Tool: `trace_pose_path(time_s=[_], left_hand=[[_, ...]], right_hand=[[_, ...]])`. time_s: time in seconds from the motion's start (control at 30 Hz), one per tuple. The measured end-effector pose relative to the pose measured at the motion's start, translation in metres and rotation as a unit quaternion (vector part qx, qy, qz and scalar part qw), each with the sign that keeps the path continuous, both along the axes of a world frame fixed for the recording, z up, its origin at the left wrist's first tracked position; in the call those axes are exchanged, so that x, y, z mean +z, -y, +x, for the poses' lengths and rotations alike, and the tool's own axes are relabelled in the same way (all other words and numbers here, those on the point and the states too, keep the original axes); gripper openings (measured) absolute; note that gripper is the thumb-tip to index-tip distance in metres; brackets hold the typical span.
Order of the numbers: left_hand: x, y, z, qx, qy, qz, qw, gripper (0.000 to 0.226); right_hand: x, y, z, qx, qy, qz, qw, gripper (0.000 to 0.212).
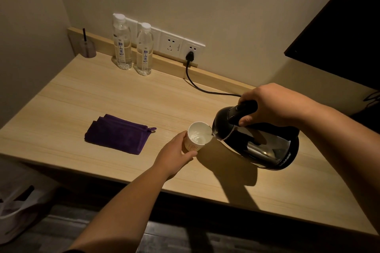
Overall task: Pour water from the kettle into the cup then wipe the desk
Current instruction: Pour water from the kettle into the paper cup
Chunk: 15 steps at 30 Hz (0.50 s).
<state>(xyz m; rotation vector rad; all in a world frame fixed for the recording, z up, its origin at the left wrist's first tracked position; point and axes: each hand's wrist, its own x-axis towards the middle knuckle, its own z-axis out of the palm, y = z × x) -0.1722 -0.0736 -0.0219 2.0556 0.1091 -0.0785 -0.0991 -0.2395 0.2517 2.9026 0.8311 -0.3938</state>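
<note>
A black and steel kettle (261,141) hangs tilted to the left above the wooden desk (86,96), its spout over the rim of a white paper cup (198,136). Water lies in the cup. My right hand (273,104) grips the kettle's black handle from above. My left hand (174,155) wraps the cup's near side and holds it on the desk. A folded purple cloth (118,133) lies flat on the desk to the left of the cup, apart from both hands.
Two water bottles (122,42) (144,49) stand at the back by wall sockets (170,45). A black cord (197,84) runs from a plug across the desk behind the kettle. A small clear holder (85,46) sits in the back left corner. A dark screen (341,26) hangs at right.
</note>
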Motion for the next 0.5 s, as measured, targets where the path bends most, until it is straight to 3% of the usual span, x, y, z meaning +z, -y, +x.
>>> trace_pose_path(time_s=[0.5], left_hand=[[-0.0027, -0.0005, 0.0015, 0.001, 0.006, 0.012, 1.000, 0.067]], right_hand=[[-0.0010, -0.0016, 0.0028, 0.004, 0.002, -0.005, 1.000, 0.045]])
